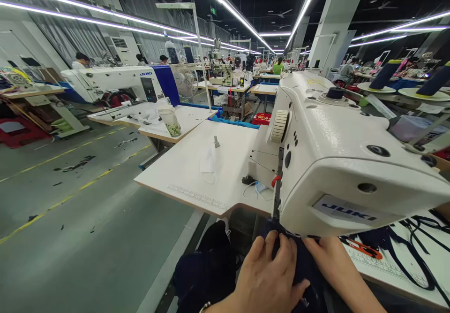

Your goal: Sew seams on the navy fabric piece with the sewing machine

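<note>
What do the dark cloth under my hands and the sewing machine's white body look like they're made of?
The dark navy cloth looks like soft woven or knit fabric: matte, bunched in folds. The white sewing machine body looks like painted metal or hard plastic: smooth and glossy, with light reflections.

A white, flat-topped sewing table [197, 172] is seen bearing a white Juki sewing machine [337, 163]. A folded white face mask [208, 163] and a small grey upright peg [217, 142] are set on it, near each other.
</note>
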A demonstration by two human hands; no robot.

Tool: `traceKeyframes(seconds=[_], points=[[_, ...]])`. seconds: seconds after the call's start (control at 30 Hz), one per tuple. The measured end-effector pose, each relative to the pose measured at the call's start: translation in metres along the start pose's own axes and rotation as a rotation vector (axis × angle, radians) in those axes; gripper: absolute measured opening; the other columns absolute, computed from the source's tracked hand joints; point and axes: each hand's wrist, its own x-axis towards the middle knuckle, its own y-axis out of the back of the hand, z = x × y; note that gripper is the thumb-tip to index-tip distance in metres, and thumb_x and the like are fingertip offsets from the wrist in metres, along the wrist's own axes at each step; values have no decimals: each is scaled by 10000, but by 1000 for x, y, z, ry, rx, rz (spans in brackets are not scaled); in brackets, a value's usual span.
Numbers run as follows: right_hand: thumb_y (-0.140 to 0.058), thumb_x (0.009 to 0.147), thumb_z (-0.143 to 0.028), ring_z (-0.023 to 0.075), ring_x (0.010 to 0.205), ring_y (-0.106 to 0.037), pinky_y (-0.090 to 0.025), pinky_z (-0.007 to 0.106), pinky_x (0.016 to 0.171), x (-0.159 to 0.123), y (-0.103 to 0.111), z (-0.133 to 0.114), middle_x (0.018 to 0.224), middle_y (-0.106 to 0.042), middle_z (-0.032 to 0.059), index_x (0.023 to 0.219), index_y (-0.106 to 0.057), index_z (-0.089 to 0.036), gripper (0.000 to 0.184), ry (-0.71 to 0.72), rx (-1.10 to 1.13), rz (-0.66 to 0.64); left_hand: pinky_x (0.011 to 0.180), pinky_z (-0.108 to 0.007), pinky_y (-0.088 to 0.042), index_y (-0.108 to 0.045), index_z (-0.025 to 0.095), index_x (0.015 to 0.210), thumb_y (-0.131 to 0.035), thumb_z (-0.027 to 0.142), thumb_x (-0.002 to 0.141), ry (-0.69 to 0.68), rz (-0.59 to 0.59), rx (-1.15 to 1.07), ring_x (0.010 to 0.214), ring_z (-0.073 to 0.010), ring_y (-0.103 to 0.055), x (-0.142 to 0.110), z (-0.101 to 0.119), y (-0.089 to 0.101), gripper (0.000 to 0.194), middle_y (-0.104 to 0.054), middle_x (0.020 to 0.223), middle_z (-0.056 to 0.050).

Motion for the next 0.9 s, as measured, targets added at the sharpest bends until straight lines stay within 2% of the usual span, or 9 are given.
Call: traceKeyframes(seconds=[0.1, 0.2, 0.33, 0.5, 0.6, 0.73, 0.9], points=[[-385, 822, -480, 242, 709, -634, -483, 280, 652, 2, 1, 3, 654, -680, 61, 695, -637, -193, 402, 2, 5, -42, 898, -330, -285, -613, 185, 1114, -439, 546, 889, -1, 24, 2, 1059, -219, -477, 2, 1, 1, 459, -597, 1103, -20], [-392, 816, -470, 254, 781, -638, -484, 291, 726, 3, 2, 3, 712, -695, 72, 726, -645, -182, 394, 9, 8, -61, 891, -324, -290, -617, 189, 1101, -444, 552, 884, 11, 30, 3, 1054, -215, -483, 3, 1, 1, 457, -597, 1095, -22], [-404, 794, -462, 275, 854, -632, -484, 298, 769, 1, 3, -4, 752, -701, 87, 743, -663, -169, 394, 25, 6, 5, 896, -323, -287, -614, 189, 1110, -440, 558, 883, 5, 31, 9, 1048, -211, -483, 3, 1, 0, 467, -594, 1100, -23], [-446, 764, -496, 280, 831, -646, -501, 316, 783, 2, 5, -11, 704, -701, 91, 671, -650, -204, 368, 70, 31, 42, 876, -321, -297, -621, 174, 1095, -466, 571, 864, -1, 45, 16, 1034, -211, -486, 5, 1, 0, 485, -598, 1070, -30], [-449, 768, -519, 296, 883, -644, -507, 331, 799, 3, 6, -7, 768, -713, 102, 710, -669, -209, 385, 83, 23, 27, 868, -322, -308, -621, 166, 1101, -474, 580, 852, 17, 55, 15, 1027, -212, -492, 5, 2, -2, 504, -601, 1071, -29], [-462, 777, -535, 313, 1016, -604, -465, 348, 908, 5, 7, 3, 841, -719, 114, 811, -697, -198, 412, 109, -25, 18, 865, -323, -322, -621, 174, 1114, -458, 591, 853, 8, 92, 33, 1014, -209, -502, 4, 2, -5, 518, -602, 1079, -22], [-456, 773, -551, 316, 1003, -609, -446, 362, 938, 6, 4, 11, 869, -717, 118, 815, -700, -197, 431, 104, -77, 17, 839, -313, -330, -628, 174, 1102, -428, 580, 876, -6, 88, 36, 994, -207, -512, 4, 2, -5, 506, -606, 1051, -34]])
